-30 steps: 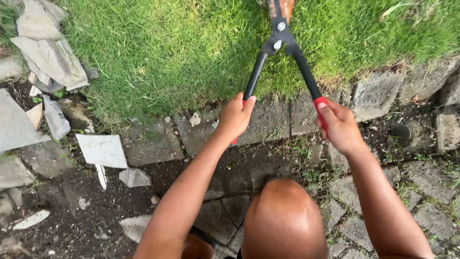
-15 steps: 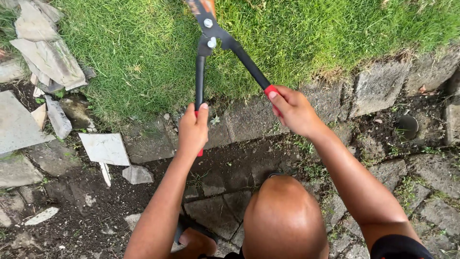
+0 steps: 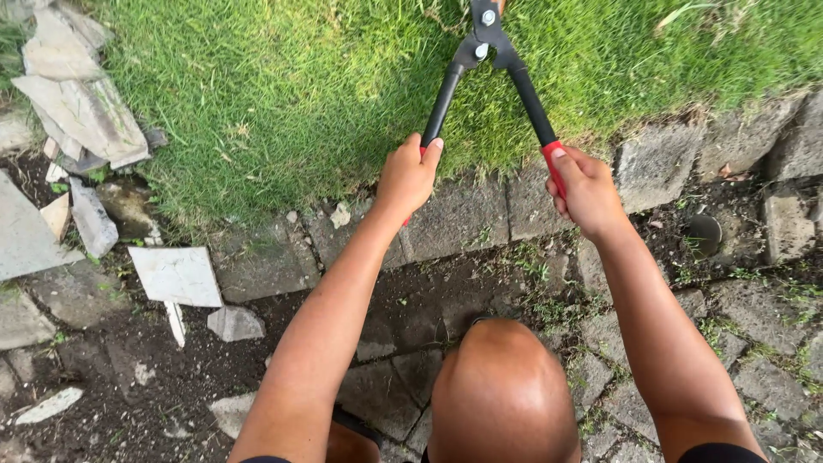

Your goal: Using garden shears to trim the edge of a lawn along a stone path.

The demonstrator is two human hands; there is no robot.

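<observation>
Both of my hands hold a pair of garden shears (image 3: pixel 485 50) with black arms and red grips. My left hand (image 3: pixel 410 176) wraps the left red grip. My right hand (image 3: pixel 585 190) wraps the right red grip. The handles are spread apart in a V. The pivot bolt sits near the top edge, and the blades run out of view above it, over the lawn grass (image 3: pixel 291 86). My bent knee (image 3: pixel 502 390) fills the bottom centre.
A row of grey edging stones (image 3: pixel 480 214) borders the grass. Broken tile pieces (image 3: pixel 176 276) and slabs (image 3: pixel 81 107) lie on dark soil at the left. Mossy paving stones (image 3: pixel 754 326) cover the right. A small dark round cap (image 3: pixel 705 233) sits in the soil.
The shears have swung from the left back toward the right. My hands are spread wider than half a second ago, with the handles in a more even V.
</observation>
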